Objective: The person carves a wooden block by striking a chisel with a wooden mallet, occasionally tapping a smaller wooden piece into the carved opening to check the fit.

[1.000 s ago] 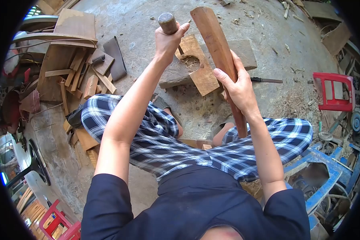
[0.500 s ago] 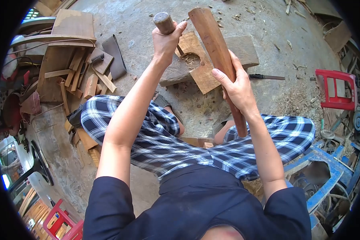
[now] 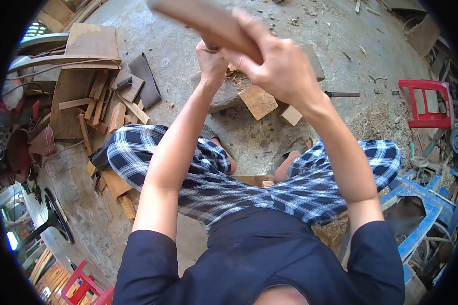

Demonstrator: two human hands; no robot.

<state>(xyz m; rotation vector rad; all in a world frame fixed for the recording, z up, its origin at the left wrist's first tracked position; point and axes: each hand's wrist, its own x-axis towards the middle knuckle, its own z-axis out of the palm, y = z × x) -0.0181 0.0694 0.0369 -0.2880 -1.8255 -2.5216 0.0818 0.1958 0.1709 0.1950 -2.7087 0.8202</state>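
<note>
Offcuts (image 3: 97, 87) of wood crowd the floor (image 3: 364, 38) at far left, with one red plastic frame (image 3: 84, 285) nearer the person. Left grip (image 3: 212, 63) is closed round one tool handle (image 3: 210, 47), mostly hidden behind one wooden club (image 3: 216, 23), blurred, its far end at the view's top edge. Below, one notched board (image 3: 258, 101) lies on a grey slab (image 3: 311, 60), overhanging its near edge. Right grip (image 3: 285, 66) wraps the club; one small block (image 3: 291, 115) sits nearer. Open floor stretches rightward to a second red frame (image 3: 428, 104).
</note>
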